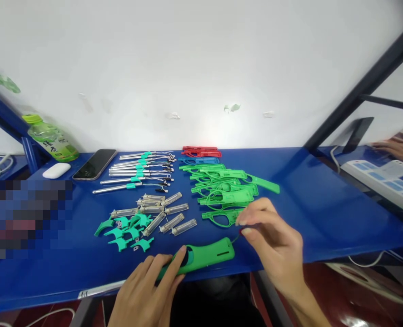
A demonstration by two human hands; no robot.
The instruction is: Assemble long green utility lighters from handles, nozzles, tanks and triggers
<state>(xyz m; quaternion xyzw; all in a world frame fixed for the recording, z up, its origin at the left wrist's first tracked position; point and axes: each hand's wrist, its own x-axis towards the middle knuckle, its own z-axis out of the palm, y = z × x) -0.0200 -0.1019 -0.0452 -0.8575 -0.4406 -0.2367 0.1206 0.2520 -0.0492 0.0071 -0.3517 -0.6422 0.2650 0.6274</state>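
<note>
Lighter point(212, 255) of green plastic, likely light, stiff and slick, is at the blue table's edge point(61, 295), best held round its middle, where my left hand point(150, 286) grips it, my right hand point(279, 250) pinching a small red piece point(241, 231).

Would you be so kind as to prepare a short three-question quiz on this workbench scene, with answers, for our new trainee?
1. True or false: the left hand is on the smooth green plastic casing with a dark slot.

2. Which item lies immediately to the right of the white rounded case?
a) a teal plastic trigger
b) a smartphone with a black screen
c) a clear plastic tube

3. What colour is the slim plastic piece between the slim red plastic pieces and the bright green plastic pieces with looped openings?

Key: 1. True; 2. b; 3. Blue.
</note>
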